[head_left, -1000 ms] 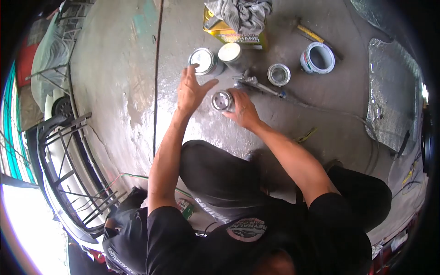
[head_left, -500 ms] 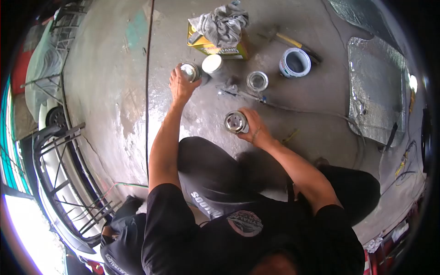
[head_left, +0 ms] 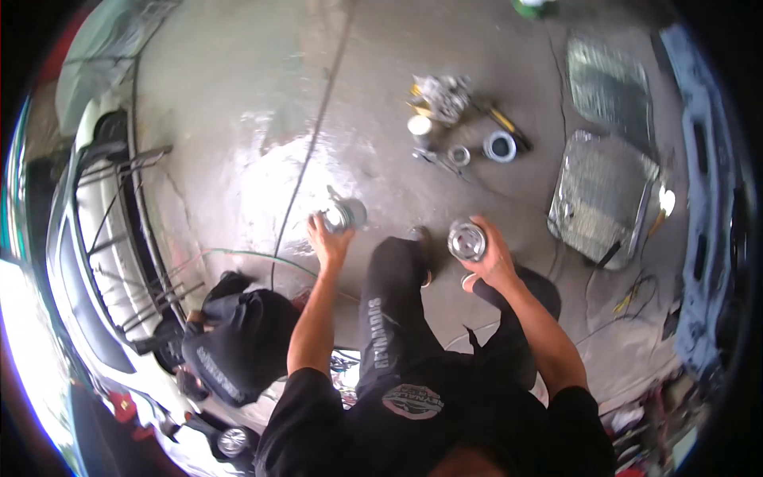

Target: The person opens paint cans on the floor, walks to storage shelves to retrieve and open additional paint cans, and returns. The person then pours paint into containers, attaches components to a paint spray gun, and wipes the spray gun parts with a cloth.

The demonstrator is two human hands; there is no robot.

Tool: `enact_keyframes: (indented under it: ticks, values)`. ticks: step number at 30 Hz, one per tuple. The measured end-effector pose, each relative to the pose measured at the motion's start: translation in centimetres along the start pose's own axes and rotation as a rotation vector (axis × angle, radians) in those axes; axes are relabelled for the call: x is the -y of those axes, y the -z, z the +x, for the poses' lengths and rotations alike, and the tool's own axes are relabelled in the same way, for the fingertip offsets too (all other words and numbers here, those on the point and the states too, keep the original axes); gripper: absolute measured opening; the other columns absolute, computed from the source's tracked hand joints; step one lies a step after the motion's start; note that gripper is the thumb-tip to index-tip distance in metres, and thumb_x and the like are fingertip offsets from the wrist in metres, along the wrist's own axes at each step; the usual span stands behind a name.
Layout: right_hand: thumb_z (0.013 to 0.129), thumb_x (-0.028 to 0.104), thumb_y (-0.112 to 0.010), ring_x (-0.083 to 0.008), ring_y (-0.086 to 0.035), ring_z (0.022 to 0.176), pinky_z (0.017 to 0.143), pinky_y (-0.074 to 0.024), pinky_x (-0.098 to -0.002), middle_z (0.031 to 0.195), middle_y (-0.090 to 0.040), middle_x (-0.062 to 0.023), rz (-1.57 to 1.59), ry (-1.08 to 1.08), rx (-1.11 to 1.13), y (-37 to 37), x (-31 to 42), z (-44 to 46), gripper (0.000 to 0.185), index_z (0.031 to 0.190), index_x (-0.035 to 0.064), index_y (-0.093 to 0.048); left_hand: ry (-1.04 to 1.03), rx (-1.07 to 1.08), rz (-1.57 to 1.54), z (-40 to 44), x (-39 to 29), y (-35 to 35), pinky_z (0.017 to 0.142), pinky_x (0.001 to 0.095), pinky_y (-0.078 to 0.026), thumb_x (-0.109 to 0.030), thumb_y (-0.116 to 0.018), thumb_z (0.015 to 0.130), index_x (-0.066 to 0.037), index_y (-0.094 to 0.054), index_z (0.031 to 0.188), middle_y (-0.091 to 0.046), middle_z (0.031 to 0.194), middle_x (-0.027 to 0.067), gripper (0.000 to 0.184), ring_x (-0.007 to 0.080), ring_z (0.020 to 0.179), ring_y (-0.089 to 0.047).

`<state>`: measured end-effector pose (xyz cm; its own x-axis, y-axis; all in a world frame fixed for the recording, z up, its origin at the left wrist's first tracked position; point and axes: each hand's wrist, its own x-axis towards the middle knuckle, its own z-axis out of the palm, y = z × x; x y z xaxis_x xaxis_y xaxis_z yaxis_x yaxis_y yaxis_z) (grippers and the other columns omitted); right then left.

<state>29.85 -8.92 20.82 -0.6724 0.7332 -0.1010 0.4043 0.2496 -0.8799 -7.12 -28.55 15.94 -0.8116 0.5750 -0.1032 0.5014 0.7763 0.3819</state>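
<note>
My left hand grips a shiny silver can above the floor; a small part sticks up from its far side, blurred. Fingers of my right hand curl around the side of a round, clear-looking or shiny metal container, seen from above. What is inside either one I cannot make out. Farther off on the floor stand a white-topped can, a small round tin and a blue-rimmed tub.
A grey rag lies on a yellow tin beside a yellow-handled tool. Silver foil sheets are on the right. A co-worker crouches at left by a car. A green hose crosses the floor.
I have risen from a low squat, and the floor items now look smaller and farther away. Both containers have been lifted from near the floor and brought toward me.
</note>
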Motion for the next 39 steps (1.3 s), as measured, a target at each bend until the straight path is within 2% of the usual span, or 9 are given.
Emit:
enact_keyframes:
  ticks: [3,7,9,13,17,22,27,31,39]
  values:
    - [0.067,0.017,-0.092,-0.0447,-0.055,0.131,0.111,-0.0463,-0.0501,0.141,-0.056,-0.0241,-0.062,-0.024,0.035,3.7,7.4,-1.1,0.096,0.150,0.0012,-0.046,-0.001,-0.051,0.004,-7.5,5.4,7.4,0.112,0.0583,-0.041,-0.038,-0.094,0.061,-0.004,-0.047,0.147,-0.044,0.148,0.0348,0.104,0.0530,0.134,-0.046]
    - [0.070,0.022,-0.093,-0.0434,-0.055,0.132,0.111,-0.0462,-0.0493,0.139,-0.058,-0.0242,-0.100,-0.039,0.048,6.1,18.1,-1.6,0.093,0.148,0.0008,-0.047,0.241,-0.018,0.003,-16.1,7.7,16.8,0.114,0.0576,-0.040,-0.042,-0.094,0.064,-0.001,-0.054,0.140,-0.042,0.154,0.0354,0.095,0.0535,0.139,-0.044]
    - [0.071,0.026,-0.093,-0.0420,-0.057,0.130,0.109,-0.0471,-0.0485,0.136,-0.060,-0.0230,-0.071,0.021,0.033,5.9,22.8,0.2,0.090,0.146,0.0004,-0.049,0.372,0.061,0.027,-17.9,7.9,20.5,0.112,0.0571,-0.042,-0.046,-0.094,0.064,-0.008,-0.059,0.137,-0.042,0.153,0.0332,0.089,0.0516,0.137,-0.046]
    - [0.072,0.032,-0.093,-0.0404,-0.060,0.127,0.109,-0.0477,-0.0474,0.133,-0.062,-0.0222,-0.016,0.034,0.081,4.9,31.7,2.5,0.090,0.143,-0.0013,-0.050,0.468,0.123,0.015,-20.8,10.3,23.9,0.107,0.0556,-0.046,-0.045,-0.096,0.060,-0.015,-0.059,0.138,-0.045,0.147,0.0257,0.092,0.0453,0.131,-0.049]
    - [0.073,0.038,-0.093,-0.0408,-0.060,0.128,0.109,-0.0479,-0.0468,0.136,-0.061,-0.0240,-0.106,0.193,0.048,2.0,34.1,6.1,0.092,0.143,-0.0027,-0.049,0.590,0.108,-0.009,-20.2,12.3,24.1,0.105,0.0557,-0.047,-0.042,-0.097,0.059,-0.018,-0.055,0.142,-0.043,0.146,0.0239,0.096,0.0443,0.129,-0.050]
    - [0.076,0.038,-0.091,-0.0402,-0.060,0.127,0.110,-0.0475,-0.0464,0.133,-0.062,-0.0251,-0.059,0.217,0.169,-0.6,40.7,12.7,0.090,0.142,-0.0050,-0.049,0.619,-0.033,-0.057,-14.4,13.5,23.8,0.105,0.0555,-0.048,-0.037,-0.097,0.061,-0.022,-0.049,0.146,-0.041,0.149,0.0264,0.099,0.0465,0.132,-0.049]
    - [0.076,0.034,-0.092,-0.0374,-0.061,0.126,0.109,-0.0481,-0.0458,0.133,-0.061,-0.0243,-0.080,0.267,0.163,-4.2,43.1,21.7,0.088,0.141,-0.0046,-0.049,0.628,-0.069,-0.118,-5.5,14.3,24.7,0.108,0.0574,-0.044,-0.034,-0.098,0.060,-0.020,-0.049,0.146,-0.042,0.151,0.0273,0.101,0.0474,0.135,-0.047]
    - [0.075,0.031,-0.093,-0.0377,-0.061,0.126,0.109,-0.0486,-0.0457,0.134,-0.061,-0.0232,-0.097,0.152,0.241,-6.8,45.4,30.4,0.086,0.142,-0.0016,-0.050,0.601,-0.141,-0.110,1.0,16.5,24.9,0.110,0.0575,-0.043,-0.036,-0.097,0.062,-0.013,-0.045,0.151,-0.041,0.150,0.0350,0.105,0.0537,0.136,-0.044]
    - [0.076,0.024,-0.091,-0.0398,-0.058,0.128,0.110,-0.0478,-0.0469,0.135,-0.061,-0.0207,-0.002,0.309,0.258,-9.2,53.2,50.4,0.082,0.143,0.0022,-0.051,0.813,-0.092,-0.064,17.3,13.7,33.7,0.106,0.0571,-0.045,-0.039,-0.092,0.065,-0.014,-0.045,0.151,-0.047,0.134,0.0275,0.101,0.0508,0.125,-0.049]
